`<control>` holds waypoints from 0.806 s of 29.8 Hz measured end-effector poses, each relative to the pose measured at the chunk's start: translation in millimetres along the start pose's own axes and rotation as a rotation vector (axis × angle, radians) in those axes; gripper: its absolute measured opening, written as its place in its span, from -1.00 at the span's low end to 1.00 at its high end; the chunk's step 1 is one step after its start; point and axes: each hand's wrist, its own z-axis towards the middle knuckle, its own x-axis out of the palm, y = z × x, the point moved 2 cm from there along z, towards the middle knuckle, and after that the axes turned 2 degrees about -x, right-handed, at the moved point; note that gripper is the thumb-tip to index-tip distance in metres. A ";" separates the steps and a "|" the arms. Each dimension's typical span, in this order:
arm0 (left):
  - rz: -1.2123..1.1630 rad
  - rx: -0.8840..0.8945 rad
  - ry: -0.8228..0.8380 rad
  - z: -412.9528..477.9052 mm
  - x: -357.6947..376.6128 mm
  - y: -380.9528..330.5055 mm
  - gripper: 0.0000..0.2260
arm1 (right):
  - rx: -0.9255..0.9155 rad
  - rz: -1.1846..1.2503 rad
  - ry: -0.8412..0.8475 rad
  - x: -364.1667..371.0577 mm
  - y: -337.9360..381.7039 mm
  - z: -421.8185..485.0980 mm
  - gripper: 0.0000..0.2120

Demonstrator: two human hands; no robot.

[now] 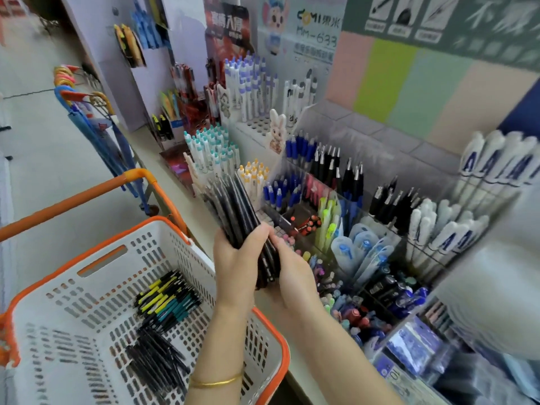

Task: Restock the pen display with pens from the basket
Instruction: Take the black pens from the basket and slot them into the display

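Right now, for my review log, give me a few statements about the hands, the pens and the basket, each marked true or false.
1. The left hand and the right hand both grip one bundle of dark pens. True.
2. The basket has nothing in it. False: yellow and teal pens and black pens lie on its floor.
3. The bundle is held up outside the basket, in front of the pen display. True.
4. The gold bracelet is on the right arm. False: it sits on the left forearm.
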 end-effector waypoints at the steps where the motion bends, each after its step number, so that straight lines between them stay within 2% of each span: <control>1: -0.061 -0.064 0.060 -0.5 5.7 -4.0 -0.94 | -0.137 -0.154 -0.032 -4.6 14.2 -4.4 -0.80; 5: -0.066 -0.154 0.289 -3.8 26.2 -13.8 -0.95 | -0.490 -0.408 -0.067 -15.9 65.8 -12.4 -0.77; 7: -0.046 -0.163 0.377 -8.1 36.8 -15.4 -0.90 | -0.588 -0.614 -0.049 -18.4 85.8 -13.1 -0.77; 9: -0.043 -0.158 0.435 -10.6 45.0 -16.3 -0.86 | -0.603 -0.733 -0.050 -23.3 100.4 -12.2 -0.81; 12: -0.055 -0.164 0.520 -6.5 53.3 -16.4 -0.83 | -0.505 -0.608 -0.019 -34.8 115.1 -6.8 -0.94; 16: -0.038 -0.195 0.566 1.3 68.2 -22.7 -0.85 | -0.449 -0.537 -0.013 -42.9 132.8 -0.6 -0.89; 21: -0.020 -0.176 0.529 13.5 95.6 -34.9 -0.86 | -0.604 -0.637 -0.163 -46.9 166.4 -1.2 -0.93; 24: 0.004 -0.175 0.488 26.0 112.4 -38.5 -0.87 | -0.821 -0.714 -0.326 -51.6 202.3 -8.0 -0.96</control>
